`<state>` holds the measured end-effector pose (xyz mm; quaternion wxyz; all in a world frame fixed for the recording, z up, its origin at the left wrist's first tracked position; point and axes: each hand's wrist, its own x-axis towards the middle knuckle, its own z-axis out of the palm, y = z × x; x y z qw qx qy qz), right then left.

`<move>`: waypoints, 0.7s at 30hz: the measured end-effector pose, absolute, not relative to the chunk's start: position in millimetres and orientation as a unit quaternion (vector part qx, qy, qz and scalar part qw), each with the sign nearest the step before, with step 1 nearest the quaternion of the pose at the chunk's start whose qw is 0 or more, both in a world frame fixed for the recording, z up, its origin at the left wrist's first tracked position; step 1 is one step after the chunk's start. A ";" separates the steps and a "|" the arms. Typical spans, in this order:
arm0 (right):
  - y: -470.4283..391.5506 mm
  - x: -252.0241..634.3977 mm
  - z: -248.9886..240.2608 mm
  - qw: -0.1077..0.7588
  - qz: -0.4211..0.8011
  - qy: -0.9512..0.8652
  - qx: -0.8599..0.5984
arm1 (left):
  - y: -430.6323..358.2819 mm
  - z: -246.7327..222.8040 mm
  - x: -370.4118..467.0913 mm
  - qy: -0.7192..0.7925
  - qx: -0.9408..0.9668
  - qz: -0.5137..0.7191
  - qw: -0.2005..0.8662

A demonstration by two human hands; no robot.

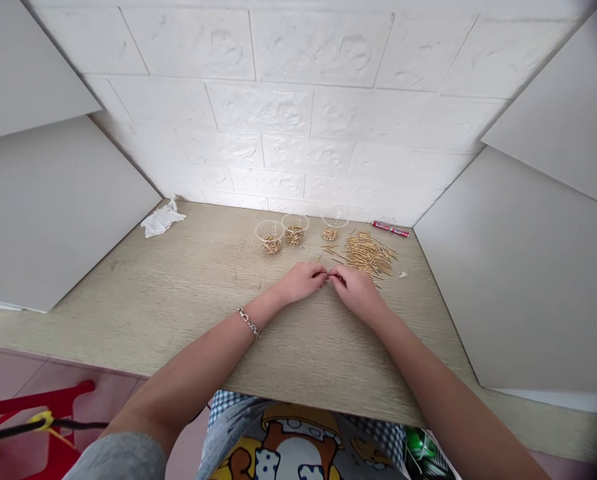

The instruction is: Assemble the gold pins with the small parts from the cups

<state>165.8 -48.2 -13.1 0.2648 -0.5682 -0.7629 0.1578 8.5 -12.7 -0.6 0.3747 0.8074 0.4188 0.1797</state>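
Over the middle of the table, my left hand (305, 280) and my right hand (355, 287) come together with their fingertips almost touching. Both are closed in a pinch; whatever lies between the fingers is too small to make out. Just beyond my right hand spreads a pile of thin gold-coloured sticks (365, 252), a few of them lying apart. Behind my left hand stand two clear plastic cups (269, 230) (295, 220) with small gold-coloured pieces inside. A third clear cup (335, 217), nearer the pile, holds a shallower layer of such pieces.
A crumpled white tissue (162, 219) lies at the table's back left. At the back right is a red tube-like packet (390, 229), with a small white scrap (403, 275) nearer me. Grey panels (68, 200) (538, 267) flank the table, and a white brick-patterned wall (283, 107) closes the back.
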 end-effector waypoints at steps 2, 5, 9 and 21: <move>-48.6 165.4 -12.7 0.264 0.158 -0.763 -0.569 | -12.8 -0.5 8.7 0.421 0.810 0.175 0.369; -48.7 165.0 -12.3 0.261 0.155 -0.764 -0.569 | -13.4 -0.2 9.1 0.421 0.818 0.169 0.353; -48.8 164.6 -11.3 0.250 0.156 -0.766 -0.572 | -14.9 0.1 9.5 0.418 0.829 0.164 0.334; -51.8 163.0 -6.3 0.221 0.161 -0.770 -0.577 | -16.1 -3.0 9.9 0.407 0.849 0.160 0.296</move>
